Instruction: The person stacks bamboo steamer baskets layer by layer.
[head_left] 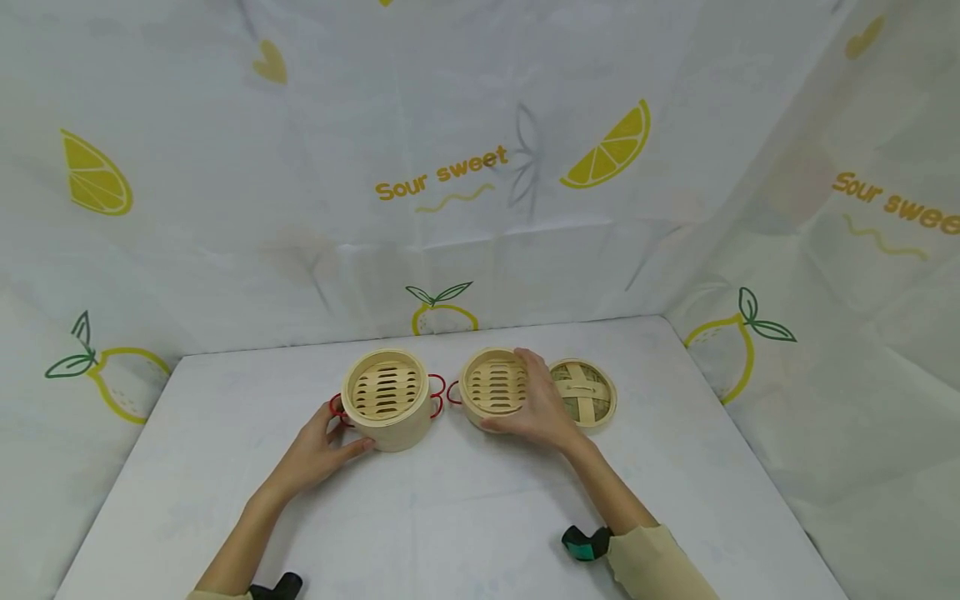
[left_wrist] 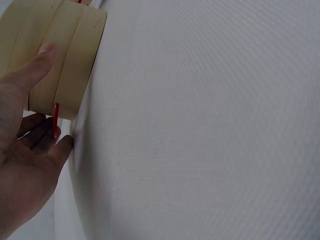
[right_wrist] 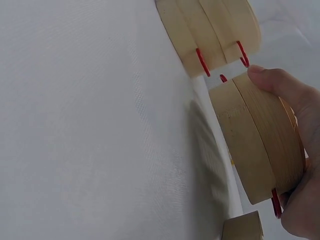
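Observation:
In the head view, a two-tier stack of bamboo steamer baskets (head_left: 397,435) with red handles and a slatted floor stands left of centre. My left hand (head_left: 313,454) holds its left side, the thumb on the front wall and the fingers around the red handle (left_wrist: 55,120). To the right, my right hand (head_left: 542,408) grips another bamboo steamer basket (head_left: 491,385) by its rim and wall. A gap and shadow beneath that basket (right_wrist: 245,145) in the right wrist view show it raised slightly off the table. Beside this hand lies a round woven bamboo lid (head_left: 588,392).
A white cloth covers the table (head_left: 465,533). Behind and at the right hang white curtains (head_left: 300,208) printed with lemons and lettering. A black and green wrist device (head_left: 587,543) shows by the right sleeve, and a black one (head_left: 277,586) by the left forearm.

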